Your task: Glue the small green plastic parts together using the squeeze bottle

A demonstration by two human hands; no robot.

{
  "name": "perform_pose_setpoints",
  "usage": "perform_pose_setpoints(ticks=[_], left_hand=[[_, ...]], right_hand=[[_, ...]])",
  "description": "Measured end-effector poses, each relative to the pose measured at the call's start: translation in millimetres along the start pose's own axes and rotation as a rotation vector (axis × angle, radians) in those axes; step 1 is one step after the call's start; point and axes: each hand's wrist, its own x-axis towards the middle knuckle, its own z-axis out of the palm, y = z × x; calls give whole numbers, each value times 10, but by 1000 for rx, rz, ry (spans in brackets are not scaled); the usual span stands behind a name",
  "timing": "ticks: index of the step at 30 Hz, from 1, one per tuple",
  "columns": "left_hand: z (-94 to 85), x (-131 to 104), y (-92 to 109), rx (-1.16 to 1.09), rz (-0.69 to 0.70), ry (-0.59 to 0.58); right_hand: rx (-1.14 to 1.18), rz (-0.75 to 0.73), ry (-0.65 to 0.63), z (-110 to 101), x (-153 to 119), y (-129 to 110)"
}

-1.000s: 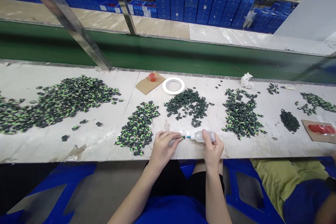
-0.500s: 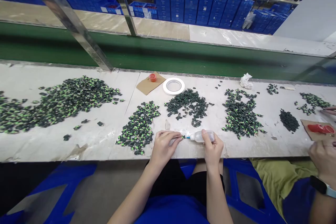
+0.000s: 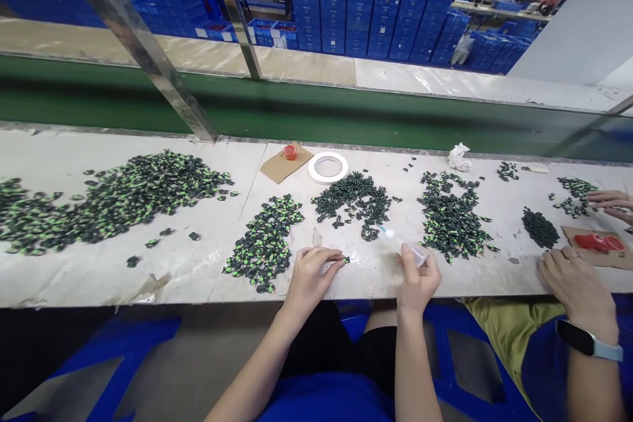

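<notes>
My left hand (image 3: 316,273) is closed in a pinch on a small dark green part (image 3: 346,259), which pokes out past the fingertips just above the table. In my right hand (image 3: 418,280) is a clear squeeze bottle (image 3: 405,247) with a thin blue nozzle; it tilts up and to the left, apart from the part. Left of my left hand lies a pile of black-and-green parts (image 3: 260,244). Beyond both hands is a heap of small dark pieces (image 3: 353,198). Another pile of black-and-green parts (image 3: 452,214) lies right of the bottle.
A white tape roll (image 3: 328,167) and a red cup (image 3: 290,152) on cardboard (image 3: 277,168) sit at the back. A large part heap (image 3: 148,191) covers the left. At right, a co-worker's hands (image 3: 576,283) are near a dark pile (image 3: 540,228) and a red container (image 3: 591,242).
My right hand has drawn the bottle back to the right and tipped its nozzle upward, away from the part. My left hand stays put. The co-worker's hands have moved left.
</notes>
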Motion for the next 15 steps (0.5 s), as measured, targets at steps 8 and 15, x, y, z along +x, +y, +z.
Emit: perform_pose_setpoints(ticks=[8, 15], left_hand=[[-22, 13, 5, -16, 10, -22], [-43, 12, 6, -27, -40, -95]], right_hand=[[-77, -42, -101, 35, 324, 59], [-169, -25, -120, -21, 314, 162]])
